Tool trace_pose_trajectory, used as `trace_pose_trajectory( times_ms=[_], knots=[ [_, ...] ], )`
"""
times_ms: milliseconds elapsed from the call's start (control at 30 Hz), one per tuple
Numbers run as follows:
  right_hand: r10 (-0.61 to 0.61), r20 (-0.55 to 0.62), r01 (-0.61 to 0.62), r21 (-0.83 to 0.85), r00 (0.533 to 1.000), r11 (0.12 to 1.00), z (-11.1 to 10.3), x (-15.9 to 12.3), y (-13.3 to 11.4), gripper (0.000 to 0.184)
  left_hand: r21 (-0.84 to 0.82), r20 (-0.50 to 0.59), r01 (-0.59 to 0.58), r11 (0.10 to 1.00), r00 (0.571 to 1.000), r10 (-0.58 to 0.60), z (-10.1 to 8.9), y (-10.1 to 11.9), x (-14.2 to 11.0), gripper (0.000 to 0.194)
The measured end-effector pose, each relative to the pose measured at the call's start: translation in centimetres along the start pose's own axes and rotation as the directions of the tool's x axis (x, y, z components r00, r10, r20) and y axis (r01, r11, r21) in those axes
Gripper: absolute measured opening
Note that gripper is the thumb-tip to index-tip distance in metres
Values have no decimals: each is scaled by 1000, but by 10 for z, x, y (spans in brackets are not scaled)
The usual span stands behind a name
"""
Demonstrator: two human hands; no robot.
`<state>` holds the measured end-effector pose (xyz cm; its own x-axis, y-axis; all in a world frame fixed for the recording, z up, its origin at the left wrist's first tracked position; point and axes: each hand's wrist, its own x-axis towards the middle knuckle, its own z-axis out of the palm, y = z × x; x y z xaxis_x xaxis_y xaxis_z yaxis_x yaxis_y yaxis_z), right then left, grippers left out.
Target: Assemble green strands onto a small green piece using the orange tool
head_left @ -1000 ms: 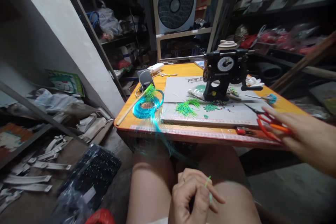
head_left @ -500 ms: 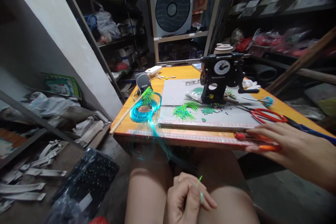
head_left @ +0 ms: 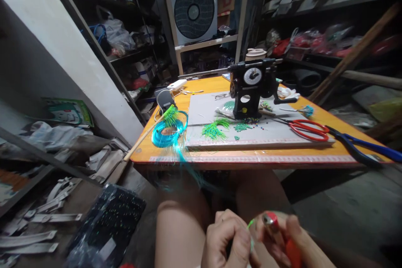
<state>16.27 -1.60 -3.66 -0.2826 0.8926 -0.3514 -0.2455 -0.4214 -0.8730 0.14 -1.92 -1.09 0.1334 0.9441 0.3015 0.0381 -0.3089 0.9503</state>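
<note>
My left hand (head_left: 228, 240) is closed low over my thighs, gripping a thin green strand (head_left: 251, 223). The strand's bright green end sticks up between my two hands. Close beside it, my right hand (head_left: 292, 234) is wrapped round a red lighter (head_left: 292, 253) with a metal top, held upright near the strand. Part of the lighter is hidden by the fingers. On the table ahead lie a bundle of green strands (head_left: 215, 129), small green beads (head_left: 241, 126) and a coil of shiny blue line (head_left: 163, 134).
A black hand-cranked machine (head_left: 248, 88) stands on the grey board (head_left: 201, 109). Red-handled scissors (head_left: 307, 130) and blue-handled pliers (head_left: 361, 144) lie at the right. A wooden stick (head_left: 141, 142) with green strands overhangs the table's left edge. Behind are a box fan (head_left: 194, 10) and loaded shelves.
My right hand has come from the table's front right edge down to my left hand, carrying the lighter. The view has shifted slightly. My left hand still grips the strand.
</note>
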Motion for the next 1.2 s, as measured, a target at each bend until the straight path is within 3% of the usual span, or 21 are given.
trace_pose_trajectory(
  times_ms=[133,300,933,1200],
  knots=[
    [87,75,-97,147,993,984,28,3,-5,72,0,63,34,999,997,-34,0,0,-2,59],
    [104,92,-125,264,990,956,42,-5,-13,62,-39,78,37,999,996,-34,2,-1,-3,54],
    [156,51,-163,175,986,971,39,-10,-10,63,-83,93,145,986,986,-138,3,2,-4,57],
    [189,63,-197,172,980,965,39,-8,-10,65,-85,82,105,991,992,-98,2,3,-3,56]
  ],
)
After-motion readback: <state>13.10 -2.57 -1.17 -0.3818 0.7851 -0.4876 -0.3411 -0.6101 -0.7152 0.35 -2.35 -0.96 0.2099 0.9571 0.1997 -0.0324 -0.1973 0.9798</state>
